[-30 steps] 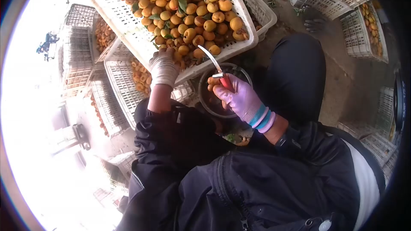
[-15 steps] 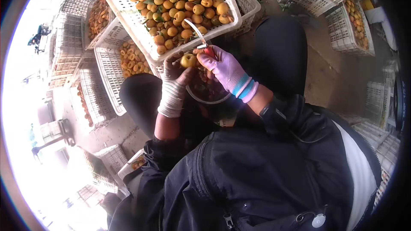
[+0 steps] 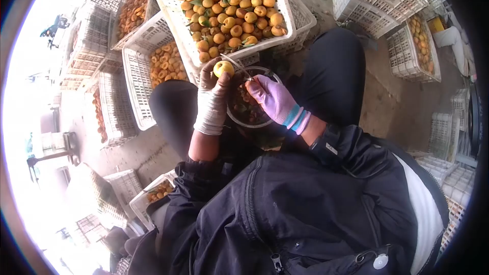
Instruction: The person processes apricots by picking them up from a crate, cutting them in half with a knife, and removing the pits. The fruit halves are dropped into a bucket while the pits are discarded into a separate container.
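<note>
My left hand [image 3: 213,91], in a whitish glove with dirty fingers, holds a yellow fruit [image 3: 223,69] between fingers and thumb. My right hand [image 3: 272,99], in a pink glove with a blue-striped cuff, is closed round the handle of a curved knife [image 3: 237,64]. Its thin blade points up and left, close to the fruit. Below both hands, between my knees, stands a round bucket [image 3: 273,75] with reddish scraps inside. Just beyond my hands is a white crate [image 3: 291,23] full of orange-yellow fruit [image 3: 224,18] with some green leaves.
A white crate [image 3: 133,81] of halved fruit stands beyond my left knee. More crates [image 3: 87,40] are stacked at the left. At the upper right are stacked crates [image 3: 374,0] and a fruit-filled crate [image 3: 402,58]. A person's leg [image 3: 451,40] shows at the right edge.
The knife has turned from upright toward the left, and my right hand has moved slightly right and down. The view has shifted, so the crates sit lower and further right.
</note>
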The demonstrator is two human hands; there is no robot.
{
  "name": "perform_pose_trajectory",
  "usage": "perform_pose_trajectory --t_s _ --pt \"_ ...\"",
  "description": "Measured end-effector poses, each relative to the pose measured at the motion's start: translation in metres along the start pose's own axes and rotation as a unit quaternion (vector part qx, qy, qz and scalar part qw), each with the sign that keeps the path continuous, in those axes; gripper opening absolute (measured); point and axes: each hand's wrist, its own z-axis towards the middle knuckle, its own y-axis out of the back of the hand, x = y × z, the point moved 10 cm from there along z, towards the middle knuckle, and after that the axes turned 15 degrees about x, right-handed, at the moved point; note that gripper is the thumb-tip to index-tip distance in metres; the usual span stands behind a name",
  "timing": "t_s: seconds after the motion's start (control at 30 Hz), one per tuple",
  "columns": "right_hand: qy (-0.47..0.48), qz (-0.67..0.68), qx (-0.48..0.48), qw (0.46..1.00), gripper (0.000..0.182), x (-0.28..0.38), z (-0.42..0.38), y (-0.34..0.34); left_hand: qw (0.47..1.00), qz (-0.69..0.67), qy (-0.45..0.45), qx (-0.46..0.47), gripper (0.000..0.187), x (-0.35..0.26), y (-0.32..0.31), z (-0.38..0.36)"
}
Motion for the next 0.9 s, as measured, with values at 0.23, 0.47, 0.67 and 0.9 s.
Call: perform_pose_trajectory --t_s 0.23,0.47,0.67,0.9 --pt "0.019 -0.024 -0.001 1.0 0.04 0.009 -0.001 -0.001 1.0 -0.013 0.009 0.018 0.054 -0.001 -0.007 -0.003" --pt "0.002 -0.106 0.011 0.994 0.032 0.014 0.0 -0.005 1.0 0.015 0.012 0.004 0.05 0.0 -0.001 -0.001" --pt "-0.001 -0.146 -0.022 0.989 0.032 0.022 -0.001 -0.001 1.0 0.027 -0.001 0.001 0.051 -0.001 -0.002 0.001" --pt "0.0 -0.2 -0.033 0.979 0.031 0.023 0.0 -0.001 0.996 0.088 -0.009 -0.009 0.046 -0.012 -0.015 -0.007"
